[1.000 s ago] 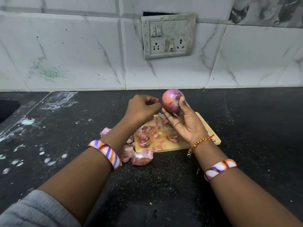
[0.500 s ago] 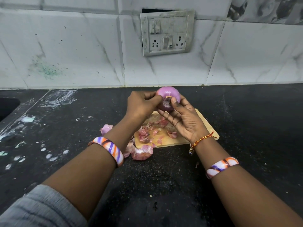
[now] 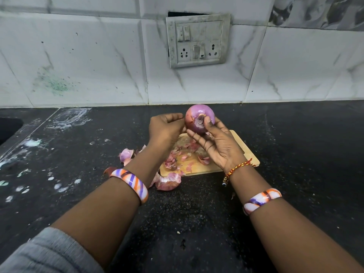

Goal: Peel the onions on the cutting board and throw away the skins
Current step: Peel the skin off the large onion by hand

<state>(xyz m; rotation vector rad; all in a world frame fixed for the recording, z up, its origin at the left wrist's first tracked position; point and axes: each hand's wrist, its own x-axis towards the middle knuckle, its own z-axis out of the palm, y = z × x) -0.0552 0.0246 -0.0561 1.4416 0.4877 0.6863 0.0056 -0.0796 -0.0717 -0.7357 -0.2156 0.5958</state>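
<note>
A purple onion (image 3: 194,123) is held up above the far end of the wooden cutting board (image 3: 247,154). My right hand (image 3: 218,148) grips it from below and behind, with the thumb pressed on its cut end. My left hand (image 3: 164,129) sits at the onion's left side with curled fingers that hold nothing I can see. Torn pink skins (image 3: 174,160) lie scattered on the board. Larger skin pieces (image 3: 169,181) lie on the black counter by the board's near left corner, and more skins (image 3: 126,154) lie further left.
The black counter (image 3: 295,164) is speckled with white stains on its left part. A sink edge (image 3: 7,129) shows at the far left. A switch and socket panel (image 3: 197,40) hangs on the tiled wall behind.
My right hand has turned the onion so that its cut end faces me. My left hand closed in on the onion's left side, then drew back slightly.
</note>
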